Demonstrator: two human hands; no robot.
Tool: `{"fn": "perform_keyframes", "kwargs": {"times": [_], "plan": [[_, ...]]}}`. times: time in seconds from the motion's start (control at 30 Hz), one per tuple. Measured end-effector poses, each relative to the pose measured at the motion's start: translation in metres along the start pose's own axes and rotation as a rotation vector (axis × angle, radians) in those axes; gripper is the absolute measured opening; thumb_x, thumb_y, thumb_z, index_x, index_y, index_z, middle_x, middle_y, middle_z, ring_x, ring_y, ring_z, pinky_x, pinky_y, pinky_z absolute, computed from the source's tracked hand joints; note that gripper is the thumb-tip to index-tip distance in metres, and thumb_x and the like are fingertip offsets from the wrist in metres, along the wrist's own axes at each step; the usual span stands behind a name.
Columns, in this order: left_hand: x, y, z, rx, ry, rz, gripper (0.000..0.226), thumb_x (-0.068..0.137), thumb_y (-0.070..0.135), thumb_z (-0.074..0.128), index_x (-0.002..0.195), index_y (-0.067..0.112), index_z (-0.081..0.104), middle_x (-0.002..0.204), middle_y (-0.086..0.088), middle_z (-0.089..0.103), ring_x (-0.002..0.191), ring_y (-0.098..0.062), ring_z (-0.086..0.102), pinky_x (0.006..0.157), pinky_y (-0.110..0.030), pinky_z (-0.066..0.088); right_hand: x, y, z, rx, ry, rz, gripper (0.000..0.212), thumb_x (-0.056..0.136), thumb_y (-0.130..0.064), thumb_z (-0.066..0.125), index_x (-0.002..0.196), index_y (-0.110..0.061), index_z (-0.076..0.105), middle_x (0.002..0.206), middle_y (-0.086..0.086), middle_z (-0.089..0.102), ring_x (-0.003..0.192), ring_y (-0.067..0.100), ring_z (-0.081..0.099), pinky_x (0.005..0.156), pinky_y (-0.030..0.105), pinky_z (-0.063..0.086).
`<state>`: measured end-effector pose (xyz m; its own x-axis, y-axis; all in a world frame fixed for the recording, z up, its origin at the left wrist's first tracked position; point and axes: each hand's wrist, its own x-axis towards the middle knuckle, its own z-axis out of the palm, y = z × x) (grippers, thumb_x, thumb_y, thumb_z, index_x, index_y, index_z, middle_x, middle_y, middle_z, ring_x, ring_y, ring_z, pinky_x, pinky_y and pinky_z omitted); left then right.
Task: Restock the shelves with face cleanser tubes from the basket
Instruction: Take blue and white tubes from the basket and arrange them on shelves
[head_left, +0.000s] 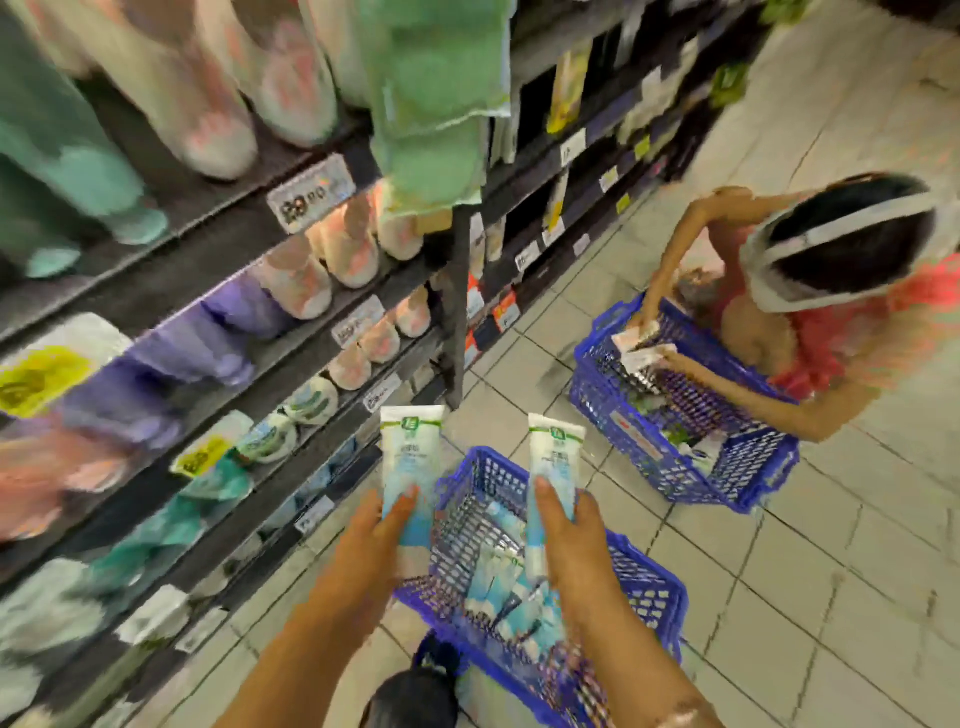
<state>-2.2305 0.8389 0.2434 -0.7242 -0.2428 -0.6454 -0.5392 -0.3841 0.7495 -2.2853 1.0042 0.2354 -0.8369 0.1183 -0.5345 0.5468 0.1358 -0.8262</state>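
Left hand (375, 525) held one face cleanser tube (410, 467) in its grip, right hand (574, 540) gripped another tube (548, 478), both above blue basket (644, 587) of tubes, stocked shelves (218, 291) left, crouching person (810, 312) at second basket (675, 467) close ahead.

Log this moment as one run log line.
left hand: holds tube | right hand: holds second tube | both above blue basket | shelf placement: pending
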Motion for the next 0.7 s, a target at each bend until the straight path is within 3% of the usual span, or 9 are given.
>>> {"fn": "perform_keyframes", "kwargs": {"times": [0.1, 0.2, 0.3, 0.4, 0.47, 0.57, 0.7], "plan": [[-0.053, 0.021, -0.016, -0.12, -0.027, 0.104, 0.035, 0.075, 0.038, 0.054, 0.106, 0.023, 0.057, 0.073, 0.004, 0.071, 0.06, -0.006, 0.066, 0.044, -0.02, 0.048, -0.042, -0.029, -0.001, -0.013, -0.126, -0.09, 0.018, 0.088, -0.043, 0.054, 0.09, -0.026, 0.049, 0.082, 0.002, 0.058, 0.066, 0.015, 0.058, 0.051, 0.026, 0.047], [-0.106, 0.032, -0.031, -0.206, 0.018, 0.22, 0.037, 0.071, 0.038, 0.057, 0.108, 0.029, 0.058, 0.077, 0.006, 0.07, 0.064, -0.005, 0.065, 0.052, -0.024, 0.049, -0.086, -0.054, -0.001, 0.002, -0.287, -0.182, 0.018, 0.086, -0.045, 0.055, 0.093, -0.03, 0.047, 0.084, 0.002, 0.058, 0.068, 0.015, 0.06, 0.054, 0.029, 0.052], [-0.165, 0.037, -0.046, -0.274, 0.091, 0.326, 0.036, 0.072, 0.036, 0.056, 0.107, 0.029, 0.058, 0.081, 0.008, 0.071, 0.067, -0.006, 0.066, 0.063, -0.029, 0.05, -0.133, -0.072, 0.005, 0.03, -0.435, -0.258, 0.023, 0.086, -0.04, 0.057, 0.1, -0.025, 0.048, 0.089, 0.006, 0.063, 0.067, 0.012, 0.063, 0.052, 0.025, 0.051], [-0.226, 0.038, -0.062, -0.363, 0.183, 0.439, 0.034, 0.073, 0.031, 0.054, 0.106, 0.024, 0.057, 0.079, 0.007, 0.073, 0.066, -0.007, 0.068, 0.056, -0.025, 0.055, -0.182, -0.084, 0.016, 0.017, -0.579, -0.317, 0.031, 0.086, -0.039, 0.059, 0.109, -0.021, 0.049, 0.094, 0.008, 0.063, 0.076, 0.019, 0.063, 0.058, 0.029, 0.052], [-0.267, 0.037, -0.074, -0.408, 0.248, 0.51, 0.035, 0.074, 0.028, 0.054, 0.108, 0.02, 0.056, 0.079, 0.005, 0.073, 0.065, -0.007, 0.068, 0.057, -0.025, 0.055, -0.216, -0.091, 0.026, 0.004, -0.675, -0.385, 0.03, 0.087, -0.035, 0.059, 0.111, -0.02, 0.051, 0.093, 0.006, 0.062, 0.075, 0.015, 0.062, 0.057, 0.022, 0.051], [-0.326, 0.033, -0.096, -0.453, 0.332, 0.594, 0.039, 0.076, 0.026, 0.053, 0.113, 0.017, 0.056, 0.083, 0.003, 0.072, 0.068, -0.008, 0.067, 0.066, -0.026, 0.055, -0.269, -0.1, 0.043, -0.01, -0.82, -0.468, 0.013, 0.089, -0.03, 0.057, 0.101, -0.025, 0.055, 0.087, 0.004, 0.062, 0.069, 0.012, 0.06, 0.052, 0.015, 0.05], [-0.399, 0.029, -0.131, -0.504, 0.41, 0.683, 0.036, 0.074, 0.029, 0.055, 0.109, 0.018, 0.057, 0.076, 0.001, 0.071, 0.063, -0.01, 0.066, 0.054, -0.028, 0.053, -0.343, -0.107, 0.063, -0.011, -0.958, -0.541, 0.011, 0.09, -0.029, 0.054, 0.1, -0.023, 0.054, 0.086, 0.002, 0.062, 0.066, 0.005, 0.06, 0.054, 0.014, 0.049]]}}
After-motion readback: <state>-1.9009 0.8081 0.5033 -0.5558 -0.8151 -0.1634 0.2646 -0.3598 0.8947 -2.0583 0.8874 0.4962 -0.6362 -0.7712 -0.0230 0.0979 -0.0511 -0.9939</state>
